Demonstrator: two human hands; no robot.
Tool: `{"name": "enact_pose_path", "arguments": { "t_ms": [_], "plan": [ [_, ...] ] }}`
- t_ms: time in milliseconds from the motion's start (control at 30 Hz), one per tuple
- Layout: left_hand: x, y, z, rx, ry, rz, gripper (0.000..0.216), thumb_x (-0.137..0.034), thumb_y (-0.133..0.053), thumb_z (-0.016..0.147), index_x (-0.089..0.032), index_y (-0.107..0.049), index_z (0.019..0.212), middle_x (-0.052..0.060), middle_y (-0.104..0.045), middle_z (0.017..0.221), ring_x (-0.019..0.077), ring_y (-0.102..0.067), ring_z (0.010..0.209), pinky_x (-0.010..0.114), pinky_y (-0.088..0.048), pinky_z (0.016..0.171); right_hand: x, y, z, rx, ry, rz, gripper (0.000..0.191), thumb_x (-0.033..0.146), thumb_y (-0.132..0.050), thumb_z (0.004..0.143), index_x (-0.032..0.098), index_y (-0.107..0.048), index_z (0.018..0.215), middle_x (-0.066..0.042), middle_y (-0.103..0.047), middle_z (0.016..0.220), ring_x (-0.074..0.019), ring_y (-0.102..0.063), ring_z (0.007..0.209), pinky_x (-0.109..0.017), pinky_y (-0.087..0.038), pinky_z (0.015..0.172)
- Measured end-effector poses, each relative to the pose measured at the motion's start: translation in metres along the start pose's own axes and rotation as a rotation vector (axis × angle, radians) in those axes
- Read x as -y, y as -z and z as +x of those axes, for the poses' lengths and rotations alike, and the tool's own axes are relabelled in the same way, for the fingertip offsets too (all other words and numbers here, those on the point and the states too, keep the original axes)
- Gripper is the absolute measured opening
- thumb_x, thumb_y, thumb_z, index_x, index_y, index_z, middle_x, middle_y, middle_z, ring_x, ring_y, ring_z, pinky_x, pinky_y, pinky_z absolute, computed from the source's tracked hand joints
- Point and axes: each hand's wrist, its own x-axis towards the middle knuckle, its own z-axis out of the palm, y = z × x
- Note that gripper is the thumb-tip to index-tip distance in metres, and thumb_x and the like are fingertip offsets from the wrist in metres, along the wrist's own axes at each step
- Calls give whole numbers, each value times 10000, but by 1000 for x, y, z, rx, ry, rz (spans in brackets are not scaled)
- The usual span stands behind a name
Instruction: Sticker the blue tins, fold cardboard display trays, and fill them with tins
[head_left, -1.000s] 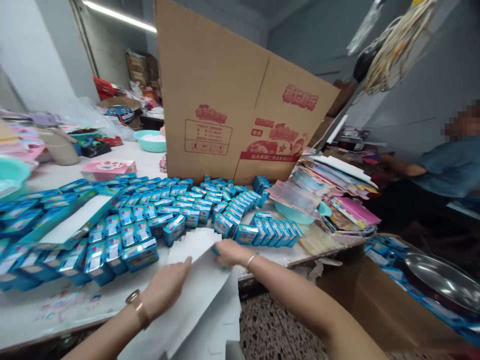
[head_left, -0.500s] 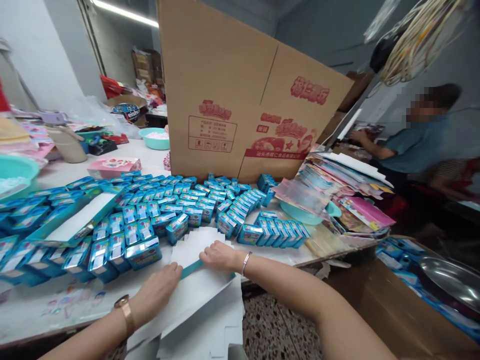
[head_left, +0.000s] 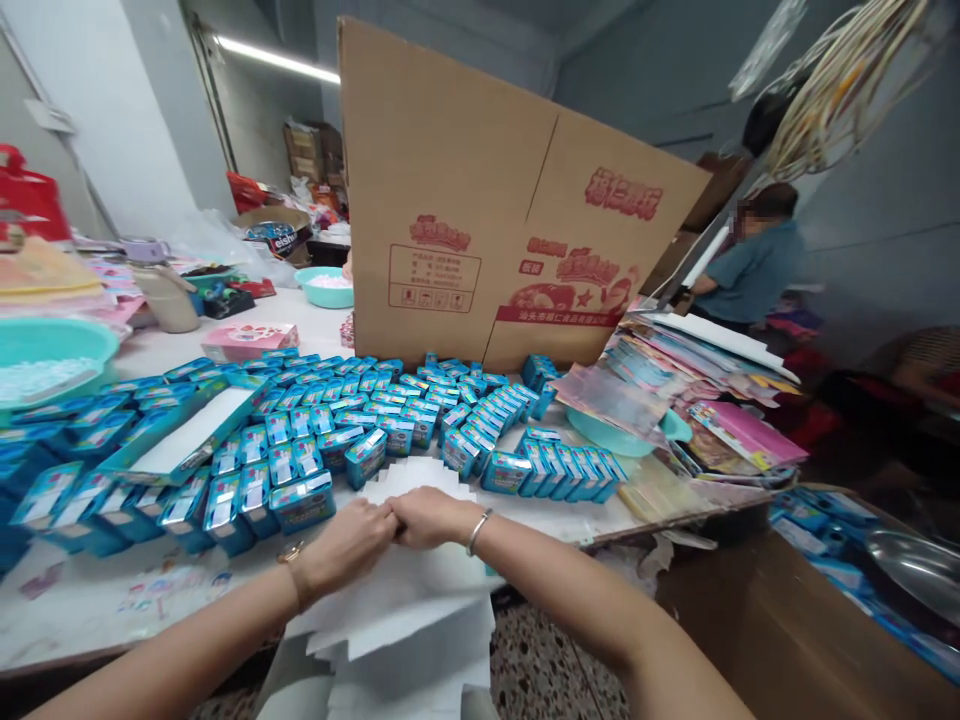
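Note:
My left hand [head_left: 346, 545] and my right hand [head_left: 429, 516] meet knuckle to knuckle at the table's near edge, fingers curled down onto a stack of white flat cardboard sheets [head_left: 409, 610] that hangs over the edge. Both hands pinch or press the top sheet; the fingertips are hidden. Just beyond them lie rows of small blue boxes [head_left: 360, 415], the nearest a blue box [head_left: 303, 501] left of my left hand. An open blue tray [head_left: 180, 440] lies among them.
A big cardboard carton [head_left: 517, 210] stands behind the boxes. Teal bowls [head_left: 52, 345] sit at left and far back. Piles of colourful printed sheets [head_left: 697, 400] lie at right. Another person [head_left: 750, 265] works at far right. A carton [head_left: 750, 620] stands below right.
My two hands have drawn together from apart until they touch over the white sheets. The blue edge seen between them half a second ago is now covered. The view shifted slightly left.

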Motion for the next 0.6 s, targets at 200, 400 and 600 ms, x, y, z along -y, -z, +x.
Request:
{"name": "enact_pose_path", "arguments": {
  "t_ms": [200, 400, 600],
  "plan": [
    [2, -20, -24, -697, 451, -737, 667, -548, -485, 905, -241, -311, 1472, 134, -547, 1392, 316, -482, 1330, 470, -436, 1063, -11, -4, -44, -275, -238, 520, 772, 122, -470, 786, 205, -250, 1521, -128, -508, 1453, -247, -509, 1310, -367, -438, 1031],
    [-45, -62, -9, -601, 522, -1350, 836, -518, -506, 841, -231, -140, 1536, 96, -266, 1622, 318, -353, 1437, 414, -463, 1068, 24, -75, -40, -680, -466, 1174, 875, 12, -400, 679, 245, -193, 1496, -60, -370, 1548, -154, -420, 1380, -334, -366, 1119],
    [-32, -73, -1, -445, 410, -1606, 587, -459, -474, 828, -209, -441, 1359, 97, -544, 1446, 342, -521, 1305, 457, -486, 1033, 17, -100, -23, -877, -554, 1214, 164, 201, -411, 847, 227, -452, 1003, -53, -610, 975, -201, -617, 851, -302, -531, 773]
  ]
}}
